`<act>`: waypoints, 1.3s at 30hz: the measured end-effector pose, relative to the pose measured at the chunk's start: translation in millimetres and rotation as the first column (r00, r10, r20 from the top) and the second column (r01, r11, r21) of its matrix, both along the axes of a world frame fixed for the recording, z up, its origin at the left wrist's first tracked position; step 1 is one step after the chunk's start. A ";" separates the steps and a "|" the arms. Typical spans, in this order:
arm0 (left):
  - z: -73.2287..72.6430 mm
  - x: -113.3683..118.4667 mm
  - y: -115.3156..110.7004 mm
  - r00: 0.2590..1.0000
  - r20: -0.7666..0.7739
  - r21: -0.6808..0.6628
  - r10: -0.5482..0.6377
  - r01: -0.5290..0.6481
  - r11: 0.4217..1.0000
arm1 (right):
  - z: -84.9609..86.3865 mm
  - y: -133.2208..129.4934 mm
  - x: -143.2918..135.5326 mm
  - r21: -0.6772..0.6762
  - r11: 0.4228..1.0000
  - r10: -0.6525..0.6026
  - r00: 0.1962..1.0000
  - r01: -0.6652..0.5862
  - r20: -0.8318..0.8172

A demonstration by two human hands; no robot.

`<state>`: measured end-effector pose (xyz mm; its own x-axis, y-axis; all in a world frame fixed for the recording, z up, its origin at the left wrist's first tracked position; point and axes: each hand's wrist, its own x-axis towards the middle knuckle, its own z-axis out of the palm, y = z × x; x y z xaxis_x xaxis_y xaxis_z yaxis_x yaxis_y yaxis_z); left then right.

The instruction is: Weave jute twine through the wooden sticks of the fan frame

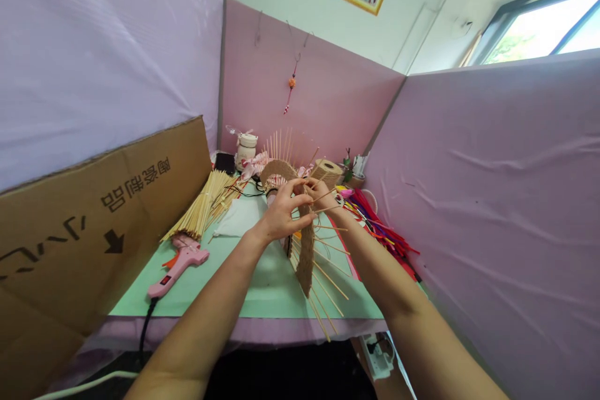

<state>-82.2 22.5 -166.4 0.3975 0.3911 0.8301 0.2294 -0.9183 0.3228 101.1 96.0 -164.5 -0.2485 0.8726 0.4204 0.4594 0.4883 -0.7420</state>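
A curved brown burlap strip [305,256] stands over the green table, part of a ring-like piece. Thin wooden sticks [330,278] fan out from it to the right and toward me, and more rise at the back. My left hand [287,207] is closed over the strip's upper part, its fingers reaching across to the right side. Close against it, my right hand [320,194] pinches at the strip's top edge; what lies between its fingertips is hidden. A roll of burlap ribbon [327,170] stands just behind my hands.
A pink glue gun [180,267] lies at left below a bundle of wooden sticks [201,203], beside a cardboard box [94,231]. Colourful pipe cleaners [382,222] are heaped at right. A white packet [240,217] and a white jar [246,149] are farther back. Pink partitions enclose the table.
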 end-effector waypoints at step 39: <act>-2.4 -2.4 6.4 0.997 0.002 0.033 0.082 -0.082 0.996 | 260.7 -184.3 228.1 0.368 0.588 -0.192 0.567 0.720 -0.801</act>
<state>-84.5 28.8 -168.8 0.3649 0.3946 0.8433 0.3042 -0.9066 0.2925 329.2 -88.4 96.1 0.6558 0.2307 0.7188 0.3149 0.7818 -0.5382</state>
